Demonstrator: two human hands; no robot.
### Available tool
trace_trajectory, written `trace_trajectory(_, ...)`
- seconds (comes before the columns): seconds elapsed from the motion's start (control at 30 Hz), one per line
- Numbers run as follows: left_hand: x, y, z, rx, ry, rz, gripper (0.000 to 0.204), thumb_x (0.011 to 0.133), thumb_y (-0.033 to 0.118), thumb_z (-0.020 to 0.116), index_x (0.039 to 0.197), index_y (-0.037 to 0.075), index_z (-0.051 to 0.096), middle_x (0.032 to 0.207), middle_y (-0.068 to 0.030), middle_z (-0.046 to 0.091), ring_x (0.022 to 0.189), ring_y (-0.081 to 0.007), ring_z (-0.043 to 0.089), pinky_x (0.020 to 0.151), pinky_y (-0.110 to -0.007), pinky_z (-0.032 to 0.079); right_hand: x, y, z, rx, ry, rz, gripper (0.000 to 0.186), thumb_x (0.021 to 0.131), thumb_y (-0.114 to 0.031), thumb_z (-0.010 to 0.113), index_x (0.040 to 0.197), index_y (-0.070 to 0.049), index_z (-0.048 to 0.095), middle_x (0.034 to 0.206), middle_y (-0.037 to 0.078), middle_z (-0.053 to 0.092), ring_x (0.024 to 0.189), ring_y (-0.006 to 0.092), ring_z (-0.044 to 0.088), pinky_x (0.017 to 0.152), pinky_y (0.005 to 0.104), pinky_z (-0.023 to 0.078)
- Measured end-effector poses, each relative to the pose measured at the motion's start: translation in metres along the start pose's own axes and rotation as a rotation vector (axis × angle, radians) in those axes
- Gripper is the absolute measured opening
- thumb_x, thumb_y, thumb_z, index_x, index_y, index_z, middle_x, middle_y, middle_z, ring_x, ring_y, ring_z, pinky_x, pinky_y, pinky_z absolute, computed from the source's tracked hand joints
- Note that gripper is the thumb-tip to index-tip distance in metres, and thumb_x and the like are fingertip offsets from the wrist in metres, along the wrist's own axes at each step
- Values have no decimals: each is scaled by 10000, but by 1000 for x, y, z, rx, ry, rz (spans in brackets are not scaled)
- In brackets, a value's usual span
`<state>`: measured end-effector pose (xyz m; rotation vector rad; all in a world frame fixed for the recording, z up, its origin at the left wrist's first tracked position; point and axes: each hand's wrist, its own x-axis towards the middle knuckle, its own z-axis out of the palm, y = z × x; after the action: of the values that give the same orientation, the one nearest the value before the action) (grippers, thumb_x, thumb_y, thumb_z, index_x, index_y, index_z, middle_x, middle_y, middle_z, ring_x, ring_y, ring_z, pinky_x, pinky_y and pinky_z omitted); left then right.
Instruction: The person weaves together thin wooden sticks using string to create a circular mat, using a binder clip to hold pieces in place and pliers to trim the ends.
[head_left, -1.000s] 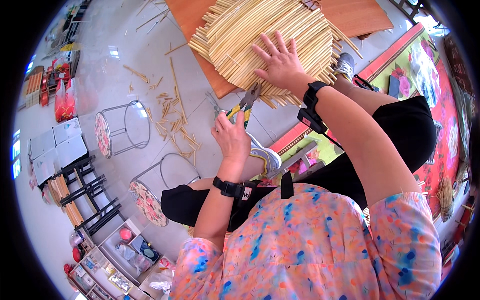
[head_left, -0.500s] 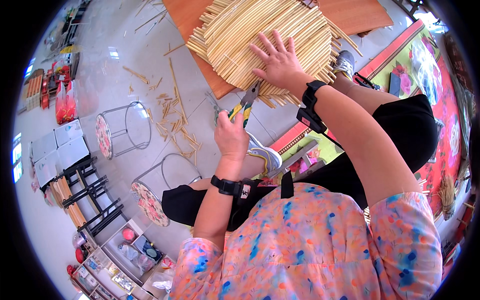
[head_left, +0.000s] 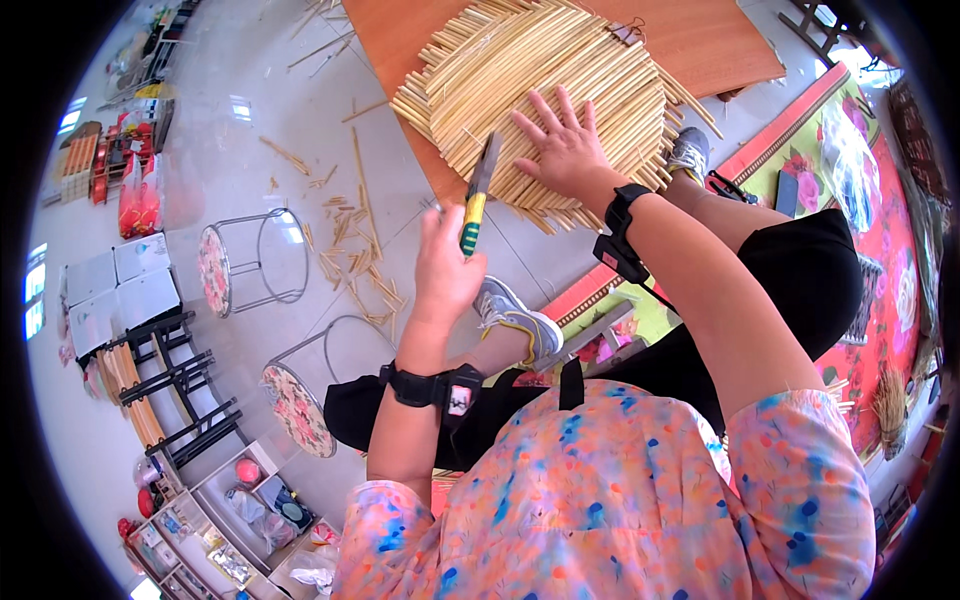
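A pair of pliers (head_left: pixel 483 178) with yellow and green handles is gripped in my left hand (head_left: pixel 446 265). Its dark jaws point away from me and overlap the left part of a round panel of pale stalks (head_left: pixel 470 85); whether they touch it I cannot tell. My right hand (head_left: pixel 568 148) lies flat on that panel, fingers spread. The stalks run side by side, trimmed to a curve in places, with uneven ends sticking out at the left, right and near edges. A small clip (head_left: pixel 628 32) sits on the panel's far side.
Under the panel is a brown wooden board (head_left: pixel 720 45). Cut stalk pieces (head_left: pixel 345 225) litter the tiled floor at left, beside two round stools (head_left: pixel 298 408) lying on their sides. A flowered red mat (head_left: pixel 895 270) spreads at right, with a phone-like dark object (head_left: pixel 787 193) on it.
My left hand has turned the pliers, so they now show edge-on, their handles no longer visibly spread. The jaws have moved slightly left and farther away. My right hand stays flat on the panel.
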<state>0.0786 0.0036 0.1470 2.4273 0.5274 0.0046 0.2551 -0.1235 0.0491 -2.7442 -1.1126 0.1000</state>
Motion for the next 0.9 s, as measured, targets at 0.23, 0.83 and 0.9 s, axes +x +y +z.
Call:
trace_trajectory(0.23,-33,-27,24,248,-57,-32,485,657,11,615,1126,113,547,1044,-151,490,1026,-330,488,826,-426,403,-2,3,4,-25,4,8,666,873,-588,390,1444,-280,238,1525,44,139,1404,331,52,1093,579,82)
trace_trajectory(0.83,-26,-27,59,622,135,139,280,713,27,589,972,132,564,1006,-132,473,948,-315,499,672,-415,368,-1,1,5,-3,1,7,663,880,-584,383,1447,-277,227,1527,46,123,1405,331,32,1099,572,60)
trace_trajectory(0.9,-25,-31,61,602,143,145,343,687,9,597,1011,107,546,984,-128,478,921,-316,513,650,-413,387,-1,0,3,-1,-18,12,664,881,-578,391,1448,-280,218,1528,40,116,1405,327,25,1103,567,58)
